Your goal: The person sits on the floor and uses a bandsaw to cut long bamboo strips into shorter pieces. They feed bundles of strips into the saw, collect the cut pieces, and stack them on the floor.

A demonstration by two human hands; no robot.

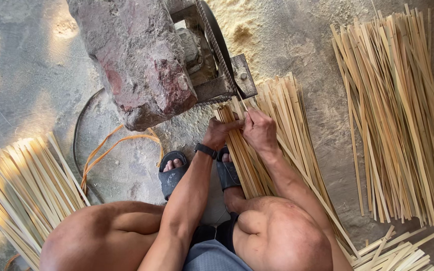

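I squat over a bundle of pale bamboo strips (pixel 282 115) lying on the ground under my hands. My left hand (pixel 218 132), with a black watch on its wrist, grips the near side of the strips. My right hand (pixel 260 129) pinches a thin strip whose end points toward the metal plate and belt wheel of the machine (pixel 227 75) just above. Both hands touch each other over the strips. A long single strip runs from my right hand down past my right knee.
A big reddish-grey stone block (pixel 136 55) sits on the machine. A large pile of strips (pixel 398 115) lies at the right, another pile (pixel 21 185) at the left, some at the bottom right. Sawdust covers the ground above. A black cable and orange cord (pixel 106 150) curl near my sandalled feet.
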